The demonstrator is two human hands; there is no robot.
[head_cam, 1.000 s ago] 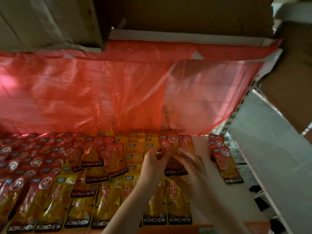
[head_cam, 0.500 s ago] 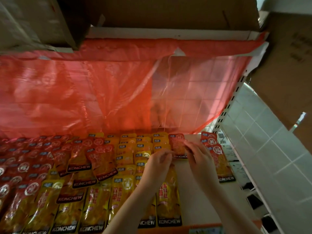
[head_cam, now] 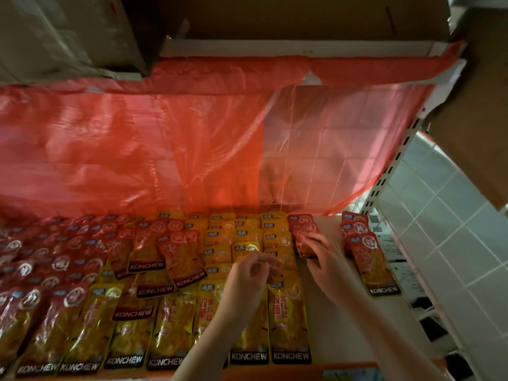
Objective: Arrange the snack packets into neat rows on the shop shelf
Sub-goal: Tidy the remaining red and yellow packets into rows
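Resting on a red snack packet [head_cam: 303,237] near the back of the shelf [head_cam: 327,320], with the right hand [head_cam: 325,259] laid on its lower part and the fingers [head_cam: 316,239] loosely spread over the wrapper. Hovering just left of it, the left hand [head_cam: 247,273], fingers curled with thumb and fingertips close together; cannot tell whether anything is pinched there. Lying flat in overlapping rows across the middle of the shelf, yellow packets [head_cam: 290,323] marked KONCHEW. Filling the left part in less tidy rows, more red packets [head_cam: 181,257], some tilted. Stacked apart at the right edge, a small pile of red packets [head_cam: 368,259]. Hanging behind all, a red plastic sheet [head_cam: 137,149]. Standing on the upper shelf, cardboard boxes [head_cam: 302,15]. Showing at the right, a white tiled wall [head_cam: 450,243].
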